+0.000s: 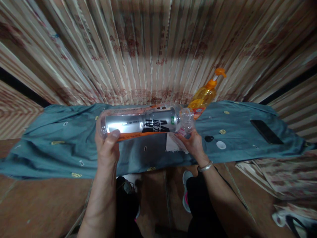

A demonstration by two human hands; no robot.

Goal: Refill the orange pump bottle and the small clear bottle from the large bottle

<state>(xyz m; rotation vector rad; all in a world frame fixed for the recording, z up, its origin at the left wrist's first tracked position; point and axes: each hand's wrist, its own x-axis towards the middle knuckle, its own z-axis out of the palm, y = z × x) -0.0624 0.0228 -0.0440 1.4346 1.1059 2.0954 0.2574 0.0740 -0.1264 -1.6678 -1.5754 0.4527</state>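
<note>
Bottle [138,124]: large, clear-walled, silver label inside an orange-edged print; held near the middle of the view, apparently raised above the cloth [66,145].
Bottle axis: near level, running left to right across the wearer; base at left, narrow end at right, lifted very slightly.
Left hand [108,145]: gripping the base end; thumb laid along the near side, other fingers mostly hidden behind it. Nearer hand to the base.
Right hand [194,144]: fingers curled closed about a small clear plastic vessel [187,123], from below and the right. Nearer hand to the narrow end.
Vessel vs. bottle: vessel just right of the narrow end, round rim showing; they overlap in view, so contact or a small gap cannot be told.
Pump bottle [202,98]: amber, orange head, behind and right of the vessel, leaning right in view.
Paper [173,144]: white, on the cloth below the narrow end.
Right of right hand: small black item [209,138], white disc [221,145]; farther off, dark phone-like slab [266,131].
</note>
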